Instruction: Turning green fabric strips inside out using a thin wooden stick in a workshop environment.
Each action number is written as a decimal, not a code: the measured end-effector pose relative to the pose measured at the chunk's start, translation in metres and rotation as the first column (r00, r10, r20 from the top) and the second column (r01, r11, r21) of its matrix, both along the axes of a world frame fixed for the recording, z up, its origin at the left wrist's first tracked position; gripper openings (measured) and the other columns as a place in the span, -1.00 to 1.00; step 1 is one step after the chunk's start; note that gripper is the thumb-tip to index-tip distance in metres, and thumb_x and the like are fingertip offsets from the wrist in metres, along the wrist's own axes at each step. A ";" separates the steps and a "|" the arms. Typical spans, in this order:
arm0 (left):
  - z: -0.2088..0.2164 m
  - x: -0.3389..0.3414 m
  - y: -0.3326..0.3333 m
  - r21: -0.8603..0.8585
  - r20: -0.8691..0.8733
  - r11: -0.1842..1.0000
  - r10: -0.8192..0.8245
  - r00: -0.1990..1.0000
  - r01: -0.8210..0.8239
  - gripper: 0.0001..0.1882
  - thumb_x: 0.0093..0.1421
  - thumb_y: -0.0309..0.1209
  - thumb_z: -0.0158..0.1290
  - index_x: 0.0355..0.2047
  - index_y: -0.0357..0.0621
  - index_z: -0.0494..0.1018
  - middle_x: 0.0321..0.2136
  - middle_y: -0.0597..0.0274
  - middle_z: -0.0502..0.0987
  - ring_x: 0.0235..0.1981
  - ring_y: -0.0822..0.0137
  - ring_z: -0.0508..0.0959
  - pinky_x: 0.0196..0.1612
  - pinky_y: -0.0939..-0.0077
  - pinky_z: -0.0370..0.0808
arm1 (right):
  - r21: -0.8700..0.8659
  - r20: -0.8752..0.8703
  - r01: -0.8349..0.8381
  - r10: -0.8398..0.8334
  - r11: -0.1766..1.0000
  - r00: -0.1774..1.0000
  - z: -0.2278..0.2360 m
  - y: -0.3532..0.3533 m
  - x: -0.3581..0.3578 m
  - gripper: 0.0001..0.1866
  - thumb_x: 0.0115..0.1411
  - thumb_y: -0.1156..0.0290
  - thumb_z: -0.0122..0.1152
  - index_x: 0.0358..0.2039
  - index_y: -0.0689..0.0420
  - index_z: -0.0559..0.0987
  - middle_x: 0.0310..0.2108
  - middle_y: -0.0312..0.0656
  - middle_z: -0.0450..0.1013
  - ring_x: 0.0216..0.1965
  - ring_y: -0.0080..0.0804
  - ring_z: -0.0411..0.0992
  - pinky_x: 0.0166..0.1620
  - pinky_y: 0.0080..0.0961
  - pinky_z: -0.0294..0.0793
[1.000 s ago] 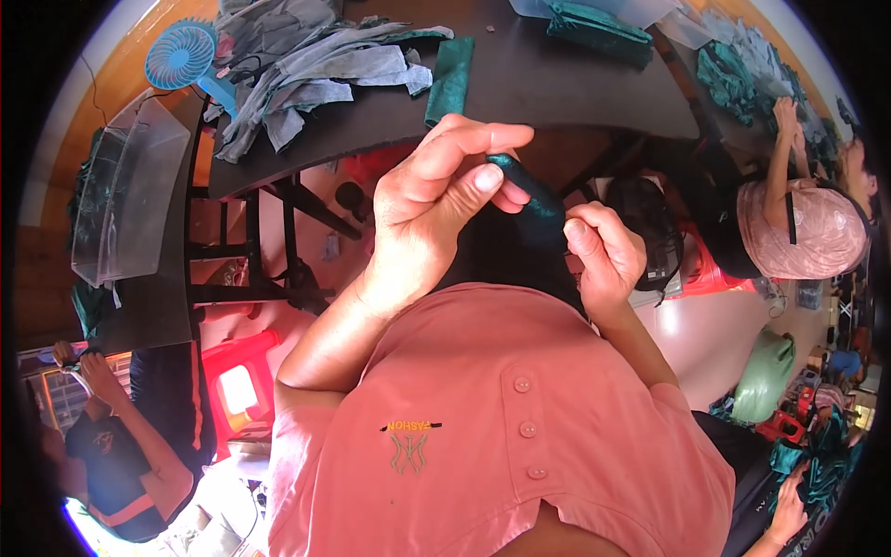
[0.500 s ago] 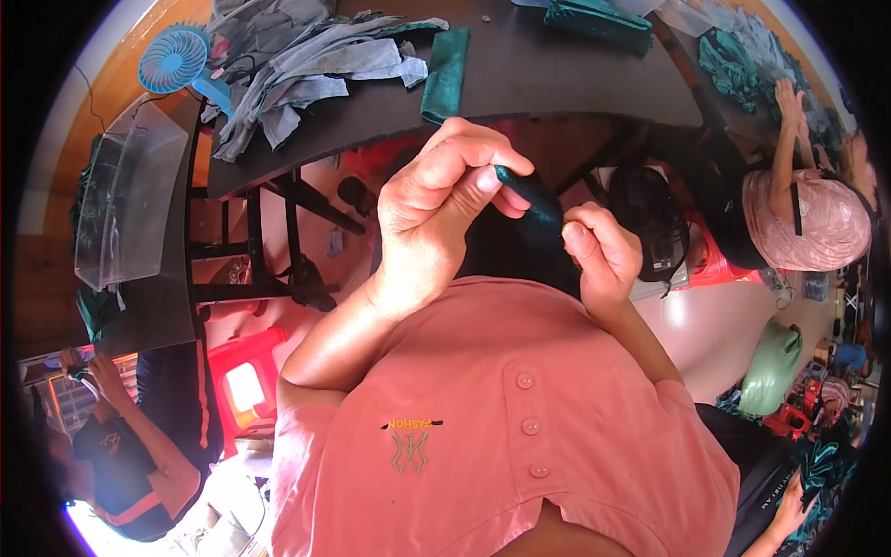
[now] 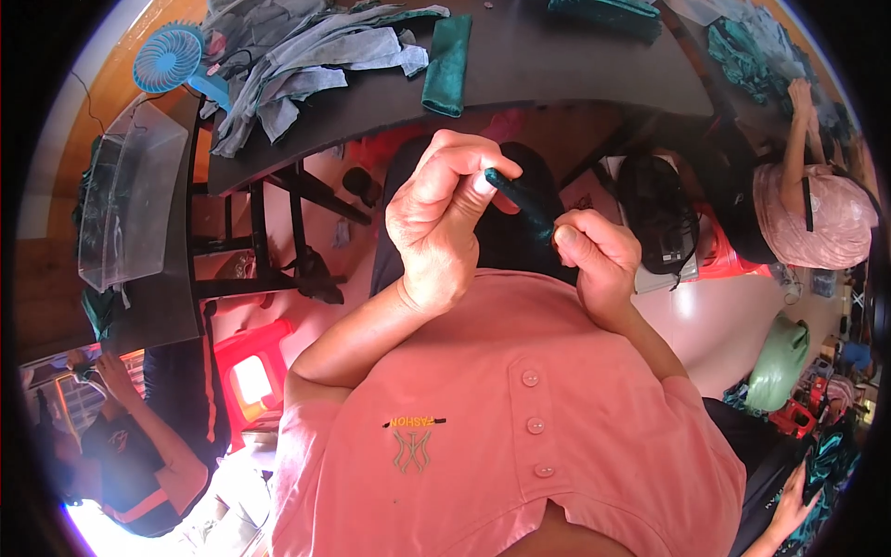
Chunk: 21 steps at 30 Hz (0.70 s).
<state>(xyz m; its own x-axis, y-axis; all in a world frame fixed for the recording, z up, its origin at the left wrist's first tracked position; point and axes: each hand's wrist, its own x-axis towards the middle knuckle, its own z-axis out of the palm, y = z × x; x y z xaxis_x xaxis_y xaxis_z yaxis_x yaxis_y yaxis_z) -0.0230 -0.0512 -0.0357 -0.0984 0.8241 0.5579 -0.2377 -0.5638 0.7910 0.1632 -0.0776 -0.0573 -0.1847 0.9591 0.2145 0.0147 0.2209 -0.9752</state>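
Note:
Between my two hands stretches a narrow dark green velvet strip (image 3: pixel 527 206), held above my lap. Its upper left end is pinched between the thumb and fingers of my left hand (image 3: pixel 436 223). The lower right end disappears into the curled fingers of my right hand (image 3: pixel 599 262), thumb pressed against the forefinger. Just beyond my left hand, a flat green velvet piece (image 3: pixel 447 67) lies near the front edge of the dark table (image 3: pixel 566 70).
Grey and pale cloth strips (image 3: pixel 311 70) heap up by a blue fan (image 3: pixel 169 58) at the table's left. More green velvet (image 3: pixel 613 17) lies at the back. A clear bin (image 3: pixel 137 200), red stool (image 3: pixel 249 376) and black backpack (image 3: pixel 654 218) surround me. Co-workers (image 3: pixel 817 218) handle cloth nearby.
Both hands have shifted slightly, the left a little downward, the right a little left. The velvet strip stays held between them. My view of the room has tilted slightly.

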 end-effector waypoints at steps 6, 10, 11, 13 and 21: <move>0.004 -0.003 0.003 0.022 -0.008 0.998 -0.063 0.998 0.063 -0.91 0.26 -0.61 -0.01 -0.31 -0.32 0.50 -0.32 0.18 0.45 -0.38 0.46 0.42 -0.36 0.62 0.48 | 0.365 0.218 -0.021 -0.063 0.931 0.974 0.008 0.005 0.001 -0.84 0.24 0.47 0.15 -0.41 0.32 0.54 -0.61 -0.21 0.37 -0.63 -0.53 0.25 -0.53 -0.61 0.21; 0.007 -0.008 0.003 -0.121 0.080 0.980 -0.149 0.986 0.158 -0.89 0.26 -0.58 0.01 -0.26 -0.33 0.51 -0.29 0.16 0.45 -0.40 0.43 0.49 -0.31 0.62 0.50 | 0.397 0.259 0.038 -0.152 0.917 0.954 0.009 0.008 0.004 -0.88 0.22 0.51 0.17 -0.39 0.33 0.54 -0.57 -0.17 0.41 -0.62 -0.45 0.31 -0.51 -0.58 0.25; 0.008 -0.009 0.003 -0.153 0.099 0.969 -0.181 0.979 0.194 -0.87 0.25 -0.57 0.02 -0.23 -0.34 0.52 -0.28 0.15 0.45 -0.40 0.41 0.52 -0.30 0.62 0.52 | 0.429 0.226 0.058 -0.170 0.901 0.959 0.005 0.010 0.004 -0.89 0.21 0.53 0.17 -0.38 0.33 0.54 -0.56 -0.17 0.41 -0.61 -0.47 0.32 -0.51 -0.59 0.26; 0.009 -0.012 0.001 -0.169 0.053 0.967 -0.183 0.982 0.189 -0.84 0.25 -0.54 0.03 -0.21 -0.37 0.51 -0.27 0.10 0.45 -0.40 0.34 0.54 -0.30 0.54 0.54 | 0.414 0.243 0.060 -0.174 0.908 0.954 0.008 0.009 0.007 -0.90 0.21 0.53 0.17 -0.38 0.32 0.54 -0.56 -0.18 0.42 -0.61 -0.48 0.32 -0.51 -0.60 0.26; 0.005 -0.017 0.000 -0.109 -0.065 0.979 -0.181 0.981 0.173 -0.83 0.22 -0.54 0.07 -0.21 -0.40 0.52 -0.26 0.03 0.45 -0.40 0.27 0.57 -0.32 0.46 0.56 | 0.233 0.189 0.078 -0.123 0.969 0.974 0.003 0.004 0.008 -0.88 0.20 0.50 0.20 -0.40 0.31 0.55 -0.60 -0.27 0.39 -0.59 -0.62 0.26 -0.51 -0.64 0.23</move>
